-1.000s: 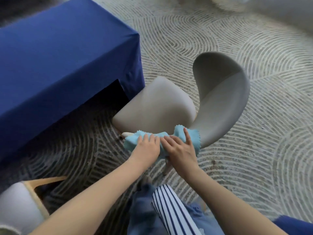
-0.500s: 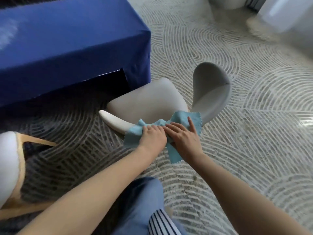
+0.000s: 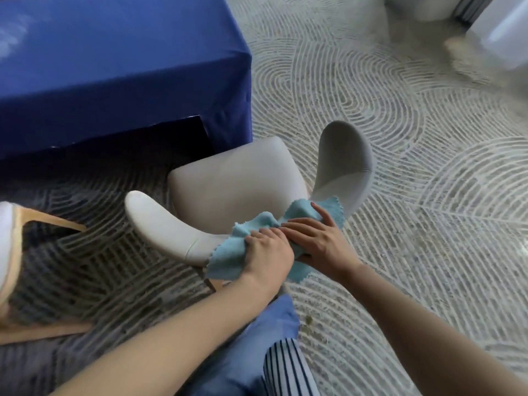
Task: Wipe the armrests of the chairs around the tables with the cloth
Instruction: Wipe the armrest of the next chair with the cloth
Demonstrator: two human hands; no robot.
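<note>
A pale beige chair (image 3: 234,178) stands pushed against the blue-draped table (image 3: 114,67). Its near armrest (image 3: 168,227) curves out to the left with its tip bare; the far armrest (image 3: 343,155) rises at the right. A light blue cloth (image 3: 228,258) is draped over the near armrest where it meets the chair's back. My left hand (image 3: 268,252) grips the bunched cloth with curled fingers. Beside it, touching, my right hand (image 3: 317,244) presses down on the cloth with its fingers wrapped around the rail.
A second chair (image 3: 8,247) with a white seat and a tan wooden frame stands at the left edge. Patterned grey carpet (image 3: 428,195) spreads to the right. My knee in blue trousers (image 3: 257,352) is just below the hands. White furniture (image 3: 500,27) sits top right.
Both hands have slid with the cloth along the near armrest toward the chair's back, uncovering more of the armrest's tip. The camera has shifted, bringing the neighbouring chair further into view.
</note>
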